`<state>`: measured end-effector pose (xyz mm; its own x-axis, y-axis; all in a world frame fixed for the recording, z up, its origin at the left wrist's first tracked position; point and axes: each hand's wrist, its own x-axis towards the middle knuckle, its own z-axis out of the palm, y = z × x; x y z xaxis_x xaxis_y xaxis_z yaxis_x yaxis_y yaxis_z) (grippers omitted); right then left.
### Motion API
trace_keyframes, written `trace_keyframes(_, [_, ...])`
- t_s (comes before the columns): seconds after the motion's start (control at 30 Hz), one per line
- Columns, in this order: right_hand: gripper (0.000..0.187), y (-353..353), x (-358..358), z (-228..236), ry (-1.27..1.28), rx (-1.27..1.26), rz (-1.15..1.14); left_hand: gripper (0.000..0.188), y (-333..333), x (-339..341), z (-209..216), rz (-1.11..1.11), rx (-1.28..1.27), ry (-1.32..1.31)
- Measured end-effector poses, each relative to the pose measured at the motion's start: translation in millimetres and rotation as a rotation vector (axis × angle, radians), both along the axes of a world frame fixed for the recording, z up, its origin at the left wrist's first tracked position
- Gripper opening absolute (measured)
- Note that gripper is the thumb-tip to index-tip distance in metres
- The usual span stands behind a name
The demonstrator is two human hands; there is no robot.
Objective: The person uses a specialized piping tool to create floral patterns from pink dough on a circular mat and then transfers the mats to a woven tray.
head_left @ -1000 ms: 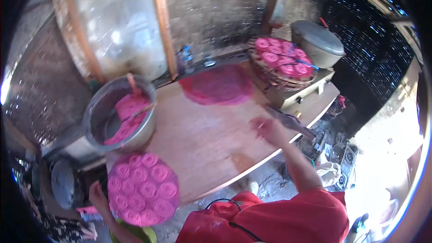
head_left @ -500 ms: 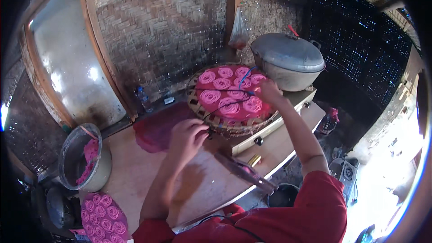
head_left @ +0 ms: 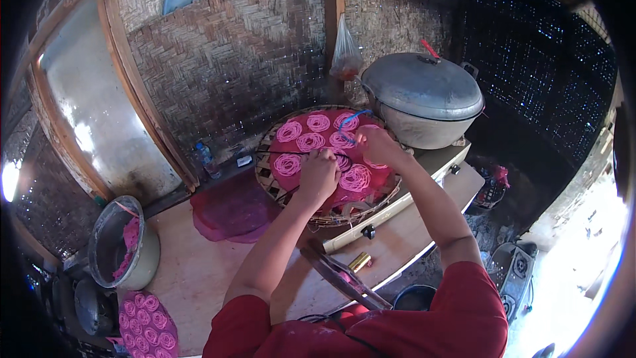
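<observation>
Both my hands are over a round woven bamboo basket (head_left: pixel 265 176) whose pink disc carries several coiled pink noodle nests (head_left: pixel 289 131). Near the middle, my left hand (head_left: pixel 320 176) is closed with a black cord (head_left: pixel 281 152) at its fingers; the cord stretches across the basket from its left rim. My right hand (head_left: pixel 381 146) is closed at the right side, and a curved blue cord (head_left: pixel 343 123) runs to its fingers. My hands hide some of the nests and part of the cords.
A large lidded metal pot (head_left: pixel 424 96) stands behind the basket on a stove (head_left: pixel 404 192). A wooden tool (head_left: pixel 341 275) and a brass cylinder (head_left: pixel 360 262) lie by the table's front edge. At left are a bucket (head_left: pixel 147 255) of pink dough and another disc of nests (head_left: pixel 147 325).
My left hand has moved from the basket's near left edge to above its middle, with the black cord. My right hand has shifted slightly left in view and remains over the right side.
</observation>
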<state>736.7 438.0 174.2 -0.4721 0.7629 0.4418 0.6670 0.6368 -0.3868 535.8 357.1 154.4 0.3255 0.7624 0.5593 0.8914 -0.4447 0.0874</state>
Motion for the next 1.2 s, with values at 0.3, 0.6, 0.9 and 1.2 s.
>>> trace_keyframes(0.3, [0.02, -70.7, 83.3, 38.6, 1.254, -0.204, 0.023, 0.04, -38.5, -85.9, 49.1, -0.374, -0.202, -1.275])
trace_keyframes(0.6, [0.019, -77.3, 161.1, -125.6, 1.501, -0.299, -0.25, 0.03, -142.6, -280.0, -85.6, 0.044, -0.014, -1.683])
trace_keyframes(0.9, [0.019, -75.4, 154.5, -154.0, 1.132, -0.221, -0.509, 0.024, -172.5, -289.1, -175.6, 0.363, -0.373, -1.209])
trace_keyframes(1.2, [0.014, -78.6, 121.1, -38.4, 0.964, 0.024, -0.269, 0.063, -63.7, -208.2, -114.3, -0.047, -0.348, -1.07])
